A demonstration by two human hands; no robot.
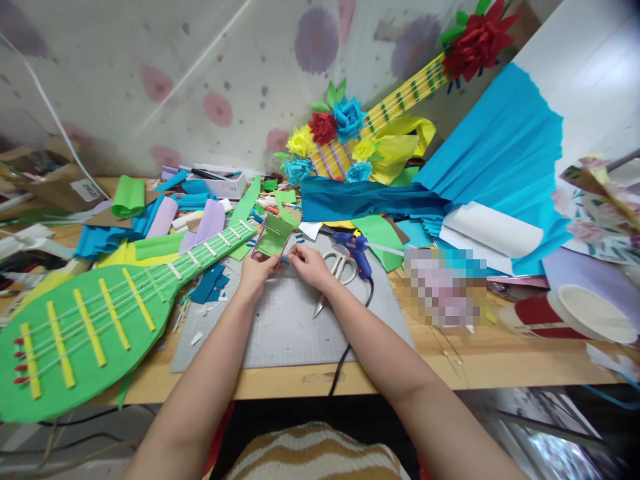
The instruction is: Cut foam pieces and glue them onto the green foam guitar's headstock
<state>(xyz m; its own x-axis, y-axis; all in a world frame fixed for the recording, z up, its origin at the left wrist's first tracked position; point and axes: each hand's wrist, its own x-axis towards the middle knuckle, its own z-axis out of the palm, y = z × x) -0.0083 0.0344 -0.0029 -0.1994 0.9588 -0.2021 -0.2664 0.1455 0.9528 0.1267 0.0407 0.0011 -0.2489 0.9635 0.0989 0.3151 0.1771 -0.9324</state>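
A green paper lute point(115, 320) with yellow strips and white strings lies aslant at the left, its neck reaching to the middle of the mat. My left hand point(256, 272) is closed around the green head end point(273, 237) of that lute. Close beside it, my right hand point(309, 265) pinches at a small blue piece point(285, 259) by the edge of the head. Short blue pegs stick out at the head's right side. Scissors point(341, 270) lie partly behind my right wrist, and a blue glue gun point(355, 248) rests just beyond them.
Under my hands is a grey cutting mat point(295, 333). Blue paper scraps point(210, 285) lie left. A yellow lute point(405, 93) with paper flowers leans against the wall. Blue crepe paper point(500, 147) and a lidded cup point(565, 315) are right. The glue gun's black cord crosses the mat.
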